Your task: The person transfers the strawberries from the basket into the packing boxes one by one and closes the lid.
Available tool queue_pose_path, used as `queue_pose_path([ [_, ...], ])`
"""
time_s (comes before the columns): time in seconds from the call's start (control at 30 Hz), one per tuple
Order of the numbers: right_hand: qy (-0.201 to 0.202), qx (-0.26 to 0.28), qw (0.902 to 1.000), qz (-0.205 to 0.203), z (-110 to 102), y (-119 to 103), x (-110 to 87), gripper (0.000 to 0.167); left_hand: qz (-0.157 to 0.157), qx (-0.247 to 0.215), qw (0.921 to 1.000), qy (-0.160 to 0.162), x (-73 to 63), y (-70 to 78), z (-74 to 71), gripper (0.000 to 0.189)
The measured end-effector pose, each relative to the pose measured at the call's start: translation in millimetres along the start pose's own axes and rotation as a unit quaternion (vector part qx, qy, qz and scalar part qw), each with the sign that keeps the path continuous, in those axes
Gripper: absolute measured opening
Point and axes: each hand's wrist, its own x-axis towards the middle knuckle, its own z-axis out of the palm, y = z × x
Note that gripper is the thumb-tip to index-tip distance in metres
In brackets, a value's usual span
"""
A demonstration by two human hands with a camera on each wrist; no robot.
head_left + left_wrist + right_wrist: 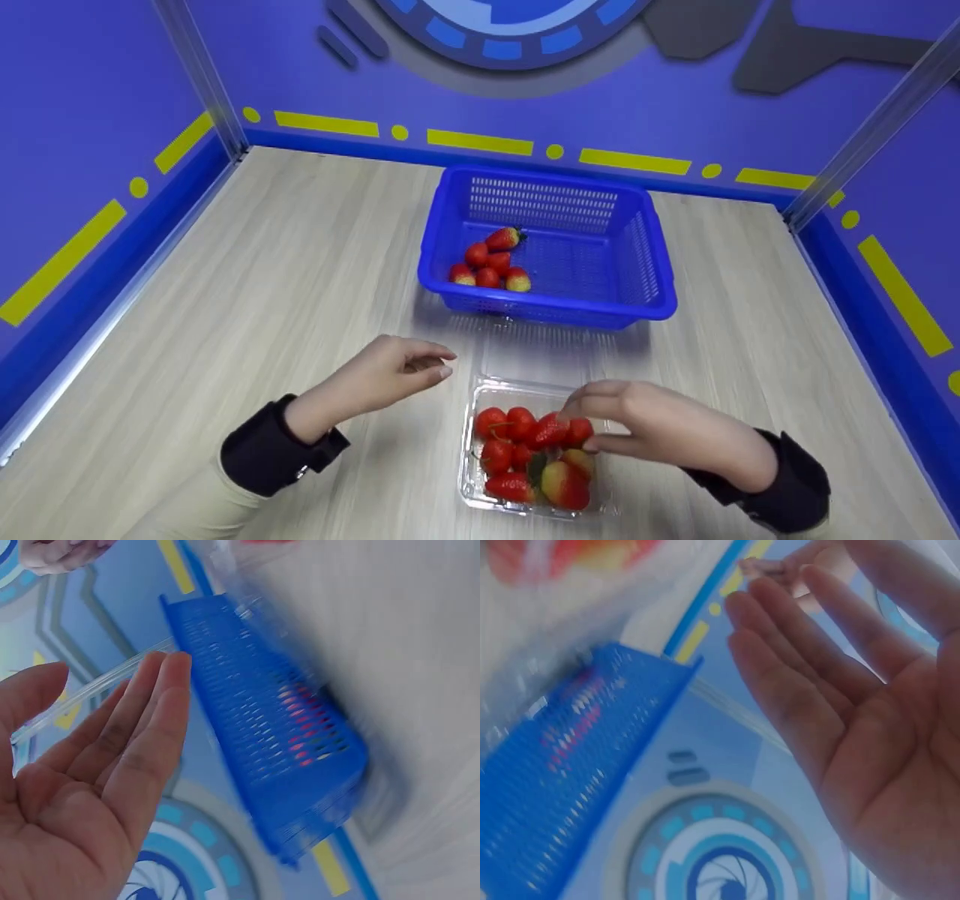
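Wood-grain worktop: clear punnet with strawberries, blue basket at its 12 o'clock. Left hand at punnet's 10, right hand at its 2; both grips apart.

head view from above, tilted close wrist views, blue basket shared

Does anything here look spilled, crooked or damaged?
Nothing stands out as odd. The red fruits lie inside the rectangular clear plastic box, and the red and yellowish strawberries sit bunched toward the left inside the blue perforated plastic basket. No fruit shows spilled on the pale wood-grain table.
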Motion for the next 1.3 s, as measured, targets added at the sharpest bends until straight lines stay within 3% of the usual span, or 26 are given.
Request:
queue_pose_path([
  [0.13,0.048,-0.019,0.9985,-0.020,-19.6,7.5,3.9,0.028,0.014,0.011,0.9998,0.011,0.8,14.8,-15.9,0.035],
  [0.27,0.081,-0.034,0.9960,-0.017,-45.8,18.3,11.9,0.034,0.014,0.034,0.9988,0.031,11.6,26.9,-35.6,0.034],
  [0.5,0.104,-0.064,0.9913,0.049,-90.9,36.3,41.9,0.032,-0.021,0.040,0.9951,0.088,46.1,47.6,-82.0,0.040],
  [0.63,0.107,-0.060,0.9899,0.071,-109.7,45.8,59.6,0.032,-0.020,0.055,0.9921,0.111,67.6,55.4,-101.5,0.041],
  [0.87,0.097,-0.037,0.9869,0.123,-139.9,55.3,81.2,0.032,-0.015,0.065,0.9861,0.152,99.5,63.0,-118.3,0.038],
  [1.13,0.109,-0.010,0.9799,0.167,-150.7,71.5,106.8,0.032,-0.030,0.077,0.9845,0.155,123.8,62.4,-130.5,0.039],
  [1.3,0.106,-0.004,0.9757,0.191,-151.7,86.4,125.7,0.035,-0.050,0.075,0.9851,0.146,137.5,53.2,-136.3,0.038],
])
